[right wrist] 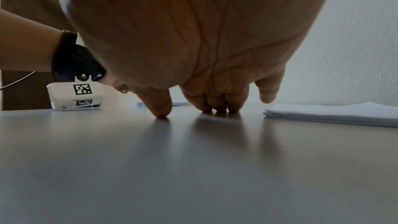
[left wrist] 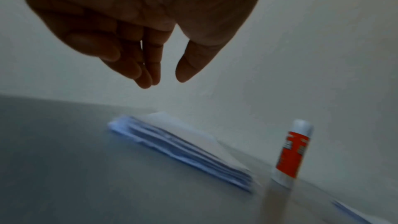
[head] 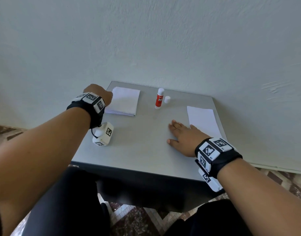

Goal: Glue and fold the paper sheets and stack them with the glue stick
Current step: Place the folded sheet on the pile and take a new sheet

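A pile of folded white paper [head: 124,101] lies at the table's back left. My left hand [head: 100,92] hovers over that pile's left edge. In the left wrist view its fingers [left wrist: 148,74] hang loosely above the folded pile [left wrist: 183,149] and hold nothing. The red and white glue stick [head: 159,98] stands upright at the back centre, uncapped, with its white cap [head: 167,99] beside it. Flat white sheets [head: 203,120] lie at the right edge. My right hand [head: 180,135] rests flat on the grey table [head: 137,150] just left of them, fingertips [right wrist: 161,113] touching the surface.
The small table stands against a pale wall, with patterned carpet around it. My left wrist's camera box [head: 103,136] hangs just above the table's left side. My dark-clothed legs sit below the front edge.
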